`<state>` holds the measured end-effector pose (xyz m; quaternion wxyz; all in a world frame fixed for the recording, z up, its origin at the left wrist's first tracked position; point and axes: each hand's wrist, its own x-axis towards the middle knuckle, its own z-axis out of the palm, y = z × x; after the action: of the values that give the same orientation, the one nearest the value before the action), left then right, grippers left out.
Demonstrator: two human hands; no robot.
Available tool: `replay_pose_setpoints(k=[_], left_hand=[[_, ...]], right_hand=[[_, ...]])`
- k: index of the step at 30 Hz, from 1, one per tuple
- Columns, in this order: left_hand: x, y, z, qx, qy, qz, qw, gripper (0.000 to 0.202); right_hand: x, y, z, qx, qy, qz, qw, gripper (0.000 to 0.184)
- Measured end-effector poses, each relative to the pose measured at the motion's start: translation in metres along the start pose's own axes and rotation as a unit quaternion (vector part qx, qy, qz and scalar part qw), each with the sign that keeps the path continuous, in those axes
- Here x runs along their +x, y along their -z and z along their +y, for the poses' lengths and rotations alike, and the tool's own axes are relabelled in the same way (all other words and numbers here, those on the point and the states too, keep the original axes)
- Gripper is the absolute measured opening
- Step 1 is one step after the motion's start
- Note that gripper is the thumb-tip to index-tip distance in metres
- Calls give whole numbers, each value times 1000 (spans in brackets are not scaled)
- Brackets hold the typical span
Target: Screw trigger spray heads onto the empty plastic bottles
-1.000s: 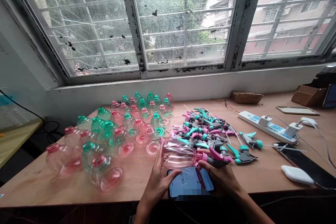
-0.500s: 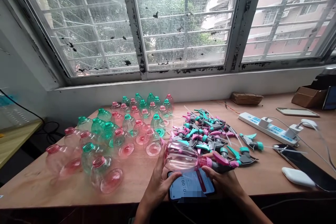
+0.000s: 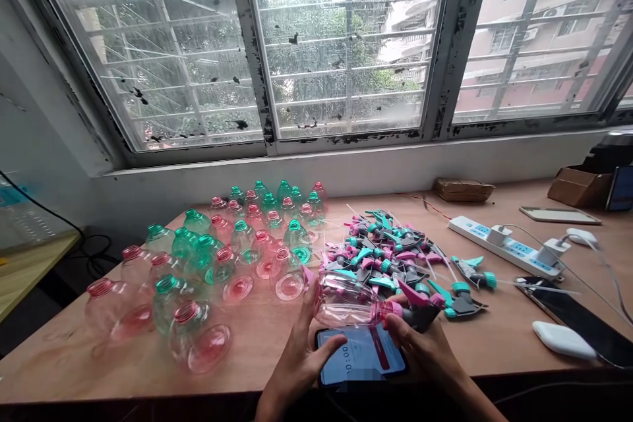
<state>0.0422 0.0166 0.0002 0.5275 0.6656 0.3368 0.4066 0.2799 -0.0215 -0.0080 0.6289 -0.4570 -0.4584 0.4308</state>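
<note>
A clear pink spray bottle [image 3: 346,301] lies sideways in the air above the front of the table, its base to the left. My left hand [image 3: 302,353] cradles the base end, fingers behind the bottle and thumb lifted off its near side. At the neck, my right hand [image 3: 428,346] grips the pink collar between thumb and fingers. The pink-and-grey spray head [image 3: 420,306] is seated on the neck and points right. Beneath the bottle a phone [image 3: 359,356] with a lit screen lies on the table. The far fingers of both hands are partly hidden.
Pink and green open bottles [image 3: 237,237] stand in rows at left. Behind my hands is a heap of spray heads [image 3: 386,244] with thin tubes. A power strip [image 3: 504,244], a dark phone [image 3: 573,316], a white case [image 3: 564,339] and a cardboard box [image 3: 581,184] lie at right.
My right hand has shifted slightly left and turned around the collar, and the spray head has rotated a little. My left thumb has come away from the bottle. The view has tilted slightly.
</note>
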Motion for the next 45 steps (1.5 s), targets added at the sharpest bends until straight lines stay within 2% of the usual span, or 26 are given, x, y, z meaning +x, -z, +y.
replay_pose_setpoints(k=[2, 4, 7, 10, 14, 17, 19, 22, 24, 28, 33, 37, 39, 43, 45], left_hand=[[0, -1, 2, -19, -9, 17, 1000, 107], [1, -1, 6, -41, -22, 19, 999, 110], [3, 2, 10, -9, -32, 13, 999, 98], [4, 4, 10, 32, -21, 34, 999, 82], [4, 3, 4, -20, 19, 11, 1000, 84], [3, 3, -2, -23, 16, 6, 1000, 80], [2, 2, -4, -26, 7, -13, 1000, 92], [1, 2, -3, -66, 2, -34, 997, 121], [0, 0, 0, -92, -7, -27, 995, 128], [-3, -1, 0, -100, -8, -16, 995, 109], [-2, 3, -14, -33, -13, 5, 999, 96], [1, 5, -21, -14, -10, 15, 1000, 81], [1, 3, -18, -24, -11, 24, 999, 86], [2, -1, -7, -89, -14, -5, 996, 122], [3, -1, -4, -111, 6, -19, 994, 123]], right_hand=[[1, -1, 0, 0, 0, -10, 1000, 42], [1, -1, 0, 5, 1, -25, 1000, 42], [2, -1, 1, 20, 3, -40, 999, 41], [3, -1, 0, 48, 3, -53, 997, 39], [4, 1, 0, 69, 2, -48, 996, 37], [5, 2, 1, 78, -9, -37, 996, 37], [5, 2, 3, 75, -11, -46, 996, 38], [3, 0, 6, 60, -17, -65, 996, 40], [3, -2, 8, 50, -19, -78, 996, 41], [3, -1, 8, 65, -29, -92, 993, 40], [3, 0, 4, 87, -36, -75, 993, 40], [3, -3, 4, 65, -36, -80, 994, 40], [2, -5, 4, 54, -32, -81, 995, 41], [2, -6, 2, 41, -37, -75, 996, 42], [3, -5, 3, 29, -35, -76, 996, 43]])
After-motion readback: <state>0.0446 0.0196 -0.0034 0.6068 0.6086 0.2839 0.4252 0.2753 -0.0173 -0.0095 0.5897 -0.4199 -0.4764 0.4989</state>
